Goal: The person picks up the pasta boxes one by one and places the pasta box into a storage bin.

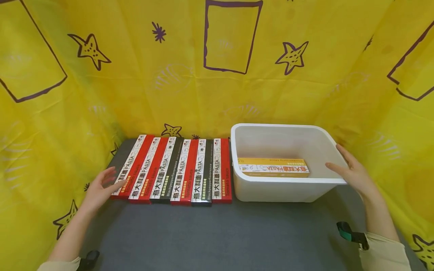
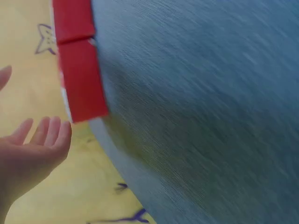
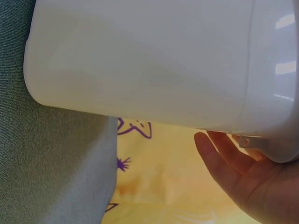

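Observation:
Several long pasta boxes lie side by side on the left. Four-sided and flat, they alternate between red tomato sauce boxes [image 1: 222, 169] and black pepper sauce boxes [image 1: 202, 173]. At the leftmost red pasta box [image 1: 133, 165] is my left hand [image 1: 96, 192], its fingers spread and the thumb overlapping the box's edge in the head view. To the right stands a white plastic bin [image 1: 274, 192] with a yellow pasta box [image 1: 272, 167] lying inside. My right hand [image 1: 356, 175] holds the bin's right rim, thumb over the inside and fingers against the outer wall [image 3: 140, 56].
A dark grey tabletop [image 1: 220, 233] carries the boxes and the bin. Yellow patterned cloth [image 1: 237, 98] hangs close behind them and along both sides. Black straps [image 1: 352, 235] circle both wrists.

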Demonstrator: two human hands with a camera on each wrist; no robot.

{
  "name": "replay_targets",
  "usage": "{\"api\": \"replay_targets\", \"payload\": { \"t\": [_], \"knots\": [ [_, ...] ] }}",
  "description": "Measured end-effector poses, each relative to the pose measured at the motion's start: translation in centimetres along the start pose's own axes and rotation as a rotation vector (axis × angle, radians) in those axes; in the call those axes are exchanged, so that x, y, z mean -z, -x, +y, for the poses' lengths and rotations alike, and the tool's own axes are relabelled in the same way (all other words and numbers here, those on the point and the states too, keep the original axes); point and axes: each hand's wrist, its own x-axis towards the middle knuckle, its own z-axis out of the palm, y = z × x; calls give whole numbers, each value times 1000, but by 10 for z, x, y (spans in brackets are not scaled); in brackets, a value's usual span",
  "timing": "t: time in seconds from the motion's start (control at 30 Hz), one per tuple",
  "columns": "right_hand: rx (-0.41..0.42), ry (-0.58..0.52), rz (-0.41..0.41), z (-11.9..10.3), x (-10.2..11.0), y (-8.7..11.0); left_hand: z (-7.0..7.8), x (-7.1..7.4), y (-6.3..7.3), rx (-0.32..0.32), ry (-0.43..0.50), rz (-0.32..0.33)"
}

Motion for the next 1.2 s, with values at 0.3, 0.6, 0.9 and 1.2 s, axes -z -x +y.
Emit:
{"api": "replay_targets", "payload": {
  "t": [0.3, 0.6, 0.9, 1.2],
  "knots": [
    [-2, 7, 6, 1, 1, -1, -19, 10, 4, 25, -70, -158],
    [-2, 33, 8, 1, 0, -1, -29, 7, 4, -5, -129, -175],
    [-4, 33, 3, 1, 0, 0, -31, 1, 2, -79, -215, -142],
    [-5, 17, 10, 1, -1, 1, -30, -1, 1, -90, -244, -126]
  ]
}}
